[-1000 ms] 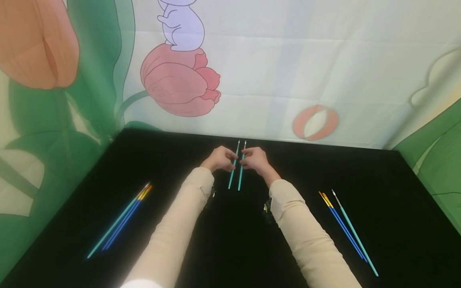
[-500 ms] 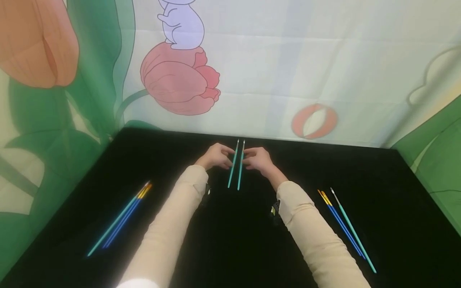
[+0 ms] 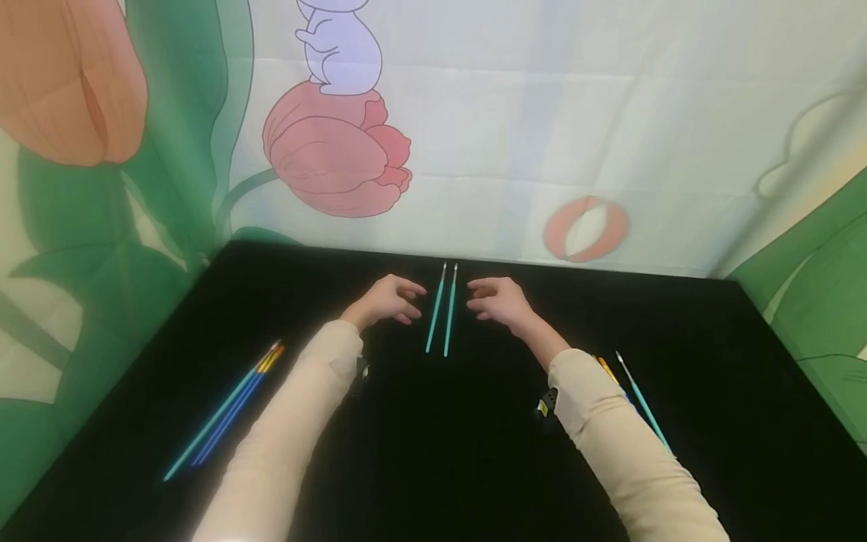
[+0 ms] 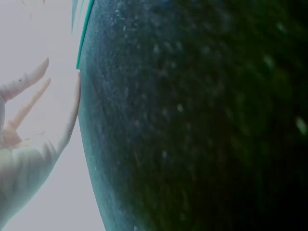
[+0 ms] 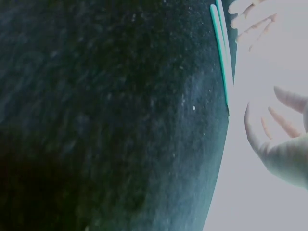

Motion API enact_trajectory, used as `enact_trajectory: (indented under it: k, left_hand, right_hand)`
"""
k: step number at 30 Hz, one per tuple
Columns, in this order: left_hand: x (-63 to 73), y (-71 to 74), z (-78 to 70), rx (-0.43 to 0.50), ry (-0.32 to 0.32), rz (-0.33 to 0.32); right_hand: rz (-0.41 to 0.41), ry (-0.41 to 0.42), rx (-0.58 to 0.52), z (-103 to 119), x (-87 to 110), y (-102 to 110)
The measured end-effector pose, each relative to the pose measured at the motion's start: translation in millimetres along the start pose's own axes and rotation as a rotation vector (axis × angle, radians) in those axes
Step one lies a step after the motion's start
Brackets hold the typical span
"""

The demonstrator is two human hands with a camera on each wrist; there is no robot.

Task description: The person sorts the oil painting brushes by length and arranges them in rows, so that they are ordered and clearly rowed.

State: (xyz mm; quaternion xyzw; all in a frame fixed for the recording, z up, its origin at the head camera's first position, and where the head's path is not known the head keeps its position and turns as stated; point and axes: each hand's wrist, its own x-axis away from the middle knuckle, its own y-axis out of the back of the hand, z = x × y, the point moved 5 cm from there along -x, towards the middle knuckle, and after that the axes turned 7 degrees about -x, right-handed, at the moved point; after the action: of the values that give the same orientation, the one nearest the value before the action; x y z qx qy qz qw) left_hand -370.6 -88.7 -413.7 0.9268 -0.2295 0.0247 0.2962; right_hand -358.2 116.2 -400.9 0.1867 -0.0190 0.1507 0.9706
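Observation:
Two slim teal paintbrushes lie side by side near the far edge of the black table, bristle ends pointing away: a left paintbrush [image 3: 436,312] and a right paintbrush [image 3: 450,312]. My left hand [image 3: 386,299] is just left of the pair, fingers and thumb spread apart with nothing between them. On the other side, my right hand [image 3: 501,302] is held the same way, a small gap from the right paintbrush. In the left wrist view the left hand [image 4: 38,125] has its thumb and fingers apart; the right wrist view shows the right hand [image 5: 284,139] likewise empty.
At the left lies a group of brushes, one teal brush [image 3: 213,414] beside blue brushes [image 3: 230,414] with gold ferrules. Another teal brush [image 3: 643,399] lies at the right, blue ones partly hidden under the right sleeve [image 3: 623,444]. A printed curtain [image 3: 474,150] hangs behind the table.
Both hands have let go of the two teal paintbrushes and drawn apart, the left hand leftward, the right hand rightward. The brushes stay side by side on the table.

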Motion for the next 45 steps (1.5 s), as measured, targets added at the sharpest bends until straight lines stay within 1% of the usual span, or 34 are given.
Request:
enact_trajectory:
  k: [8,15,20,24,30,39,45]
  left_hand:
    - [11.4,7.0,-3.5,-0.037,-0.018,-0.006]
    - [27.9,11.7,-12.8,-0.038,-0.070,0.017]
    - [35.5,14.1,-15.8,-0.056,-0.104,0.023]
    - [42.3,15.2,-21.9,-0.067,-0.130,0.022]
    - [53.9,18.4,-29.1,-0.093,-0.150,0.005]
    - [66.3,22.3,-30.1,-0.139,-0.208,0.005]
    - [75.6,25.9,-32.2,-0.147,-0.217,-0.008]
  right_hand:
    - [0.015,0.027,0.019,5.9,16.5,11.5]
    - [0.037,0.060,0.010,11.9,34.1,20.8]
    - [0.055,0.088,0.011,15.5,46.4,25.7]
    - [0.058,0.105,0.030,16.0,53.6,30.3]
    - [0.053,0.127,0.037,17.1,63.3,37.9]
    - [0.063,0.146,0.063,19.4,79.1,46.2]
    - [0.065,0.145,0.070,19.6,88.8,52.0]
